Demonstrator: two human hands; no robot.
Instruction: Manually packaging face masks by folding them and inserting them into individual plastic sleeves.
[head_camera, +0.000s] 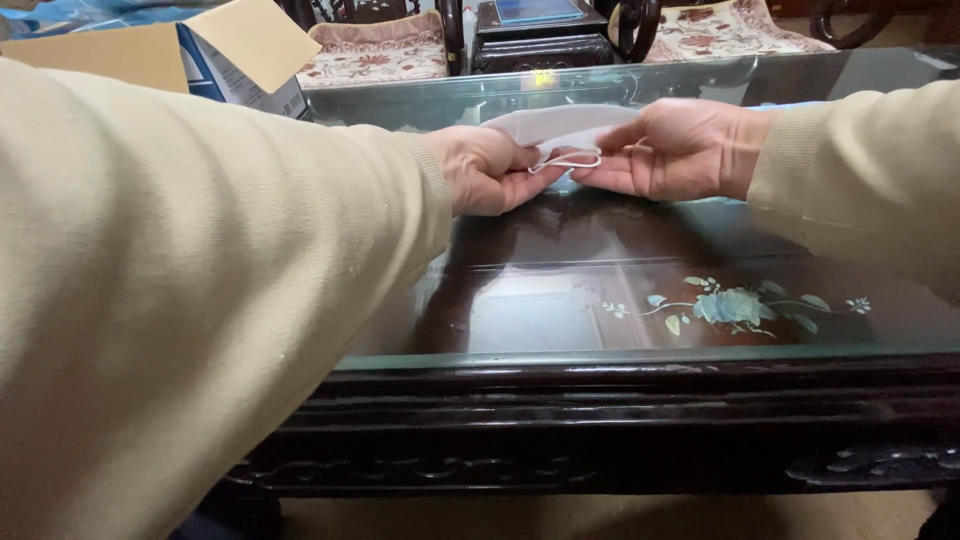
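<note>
White folded fabric face mask (565, 125) at upper centre is pinched by both hands, left (490, 170) and right (675, 150), its ear loop (566, 160) apparently being straightened above the dark glass-topped table (600, 300).

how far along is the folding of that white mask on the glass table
Done: the white mask already looks folded in half and lies on the glass table. In hand: the left hand and right hand both pinch its ear loop. Left: the loop is loose, not tucked.
</note>
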